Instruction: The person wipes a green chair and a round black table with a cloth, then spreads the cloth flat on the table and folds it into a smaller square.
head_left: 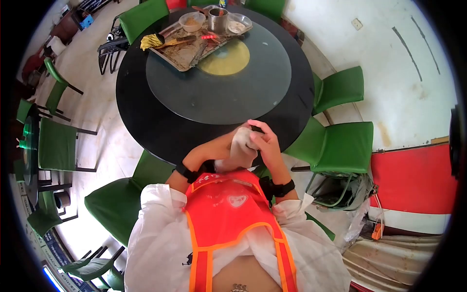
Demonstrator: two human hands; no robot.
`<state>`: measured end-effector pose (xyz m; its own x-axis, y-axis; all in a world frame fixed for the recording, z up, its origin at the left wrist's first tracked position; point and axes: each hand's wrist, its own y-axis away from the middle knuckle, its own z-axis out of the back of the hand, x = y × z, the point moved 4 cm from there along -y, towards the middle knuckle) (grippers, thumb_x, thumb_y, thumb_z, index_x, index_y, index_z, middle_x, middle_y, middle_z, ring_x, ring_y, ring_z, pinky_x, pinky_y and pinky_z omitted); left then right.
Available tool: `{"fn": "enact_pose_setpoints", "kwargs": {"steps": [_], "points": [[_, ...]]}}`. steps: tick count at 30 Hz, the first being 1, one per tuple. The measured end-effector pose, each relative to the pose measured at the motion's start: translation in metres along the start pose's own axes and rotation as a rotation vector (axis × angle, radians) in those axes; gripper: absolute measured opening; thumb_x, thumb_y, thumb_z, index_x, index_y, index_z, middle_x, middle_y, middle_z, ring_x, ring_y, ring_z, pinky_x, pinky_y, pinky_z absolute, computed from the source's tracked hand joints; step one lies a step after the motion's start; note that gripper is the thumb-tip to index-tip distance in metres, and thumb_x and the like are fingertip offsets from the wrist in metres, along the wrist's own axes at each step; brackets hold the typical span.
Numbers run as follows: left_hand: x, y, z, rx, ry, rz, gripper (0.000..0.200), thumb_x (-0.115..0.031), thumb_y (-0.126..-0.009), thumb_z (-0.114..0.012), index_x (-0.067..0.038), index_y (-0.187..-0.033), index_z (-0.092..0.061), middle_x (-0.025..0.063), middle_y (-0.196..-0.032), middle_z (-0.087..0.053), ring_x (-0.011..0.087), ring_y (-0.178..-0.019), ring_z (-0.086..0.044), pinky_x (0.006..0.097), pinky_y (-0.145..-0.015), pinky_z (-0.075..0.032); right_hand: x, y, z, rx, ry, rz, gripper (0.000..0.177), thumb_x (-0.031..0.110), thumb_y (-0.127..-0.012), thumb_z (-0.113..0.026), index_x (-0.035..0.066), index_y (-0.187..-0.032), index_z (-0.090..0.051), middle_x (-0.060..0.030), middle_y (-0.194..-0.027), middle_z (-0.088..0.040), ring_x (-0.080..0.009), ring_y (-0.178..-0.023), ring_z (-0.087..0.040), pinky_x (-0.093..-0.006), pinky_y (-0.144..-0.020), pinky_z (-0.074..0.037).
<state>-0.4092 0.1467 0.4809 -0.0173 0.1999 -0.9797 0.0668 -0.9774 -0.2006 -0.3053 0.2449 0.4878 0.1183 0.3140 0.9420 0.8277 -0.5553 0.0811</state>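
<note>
Both my hands meet in front of the red apron, at the near edge of the round black table. A pale cloth (242, 150) hangs between them and partly covers my left hand (232, 141). My right hand (265, 138) has its fingers bent around the cloth and a small dark object (256, 129). What the dark object is, I cannot make out. The fingers of my left hand are mostly hidden by the cloth and the other hand. Black bands circle both wrists.
A metal tray (182, 63) with bowls, a metal pot (217, 20), a brush and a yellow cloth rests on the glass turntable (219, 100). Green chairs (343, 146) surround the black table (134, 104). A wall stands at the right.
</note>
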Motion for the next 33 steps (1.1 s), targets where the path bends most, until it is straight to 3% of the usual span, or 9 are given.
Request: {"fn": "enact_pose_setpoints", "kwargs": {"steps": [4,8,10,12,14,19,25,31,33], "points": [[0.024,-0.004,0.001,0.152,0.148,0.182,0.048,-0.003,-0.079,-0.057,-0.001,-0.125,-0.044,0.011,-0.123,-0.051,0.0171,-0.113,-0.047,0.0302,-0.095,-0.037,-0.001,0.0,0.001,0.135,0.089,-0.128,0.029,0.006,-0.082,-0.056,0.003,-0.111,-0.054,-0.0071,-0.093,-0.062,-0.0117,-0.089,-0.056,-0.0245,-0.079,-0.044],[0.062,-0.02,0.005,0.052,-0.362,0.228,0.027,-0.005,-0.079,-0.055,-0.003,-0.105,-0.056,0.0103,-0.094,-0.062,0.0189,-0.088,-0.059,0.0329,-0.074,-0.046,-0.027,-0.006,0.053,-0.042,0.489,0.079,0.042,-0.01,-0.07,-0.045,0.002,-0.109,-0.053,-0.011,-0.085,-0.064,-0.0118,-0.076,-0.058,-0.024,-0.067,-0.047],[0.064,-0.031,0.007,0.083,-0.577,0.269,0.022,-0.007,-0.079,-0.055,-0.005,-0.1,-0.058,0.0106,-0.089,-0.062,0.022,-0.083,-0.061,0.0339,-0.07,-0.047,-0.017,-0.002,0.076,-0.188,0.607,0.171,0.035,-0.009,-0.071,-0.046,0.003,-0.102,-0.056,-0.0099,-0.081,-0.064,-0.014,-0.076,-0.06,-0.0243,-0.069,-0.047],[0.053,-0.043,0.006,-0.061,-0.917,-0.025,0.015,-0.011,-0.078,-0.055,-0.007,-0.092,-0.059,0.0111,-0.085,-0.061,0.0287,-0.08,-0.059,0.0354,-0.067,-0.047,0.002,0.003,0.088,-0.284,0.718,0.262,0.033,-0.009,-0.071,-0.046,0.003,-0.1,-0.058,-0.0095,-0.081,-0.064,-0.0152,-0.076,-0.061,-0.0244,-0.07,-0.047],[0.04,-0.055,0.006,-0.089,-0.92,-0.059,0.014,-0.013,-0.078,-0.056,-0.008,-0.091,-0.059,0.0108,-0.086,-0.061,0.0298,-0.081,-0.058,0.036,-0.067,-0.047,0.04,0.013,0.088,-0.45,0.784,0.4,0.028,-0.008,-0.073,-0.047,0.003,-0.096,-0.059,-0.01,-0.081,-0.064,-0.0169,-0.076,-0.061,-0.0248,-0.071,-0.046],[0.007,-0.061,0.005,-0.195,-0.872,-0.087,0.01,-0.014,-0.078,-0.057,-0.007,-0.085,-0.058,0.0102,-0.082,-0.059,0.0308,-0.078,-0.058,0.037,-0.065,-0.047,0.063,0.026,0.085,-0.484,0.849,0.49,0.026,-0.006,-0.077,-0.048,0.003,-0.099,-0.059,-0.0102,-0.086,-0.063,-0.0175,-0.078,-0.061,-0.0248,-0.07,-0.046],[0.084,0.004,-0.002,0.033,-0.812,0.108,0.014,-0.015,-0.076,-0.06,-0.007,-0.088,-0.057,0.0117,-0.082,-0.059,0.031,-0.076,-0.058,0.0368,-0.065,-0.046,-0.05,0.046,0.099,-0.221,0.862,0.116,0.027,-0.002,-0.073,-0.053,0.004,-0.099,-0.058,-0.0147,-0.089,-0.061,-0.0255,-0.077,-0.061,-0.0285,-0.07,-0.047],[0.131,0.088,0.01,0.137,-0.787,0.465,0.012,-0.016,-0.078,-0.057,-0.008,-0.087,-0.057,0.0126,-0.082,-0.059,0.0331,-0.08,-0.058,0.0395,-0.07,-0.047,-0.149,0.061,0.093,-0.003,0.71,-0.156,0.025,0.0,-0.071,-0.056,0.002,-0.096,-0.06,-0.0129,-0.085,-0.064,-0.0224,-0.075,-0.063,-0.0306,-0.067,-0.049],[0.139,0.108,0.014,0.113,-0.772,0.447,0.012,-0.015,-0.079,-0.056,-0.008,-0.089,-0.057,0.0127,-0.084,-0.059,0.0332,-0.081,-0.057,0.0389,-0.071,-0.047,-0.166,0.058,0.088,0.239,0.786,-0.253,0.025,0.003,-0.071,-0.06,0.0,-0.097,-0.059,-0.0093,-0.077,-0.063,-0.0123,-0.068,-0.058,-0.0269,-0.061,-0.046]]}}
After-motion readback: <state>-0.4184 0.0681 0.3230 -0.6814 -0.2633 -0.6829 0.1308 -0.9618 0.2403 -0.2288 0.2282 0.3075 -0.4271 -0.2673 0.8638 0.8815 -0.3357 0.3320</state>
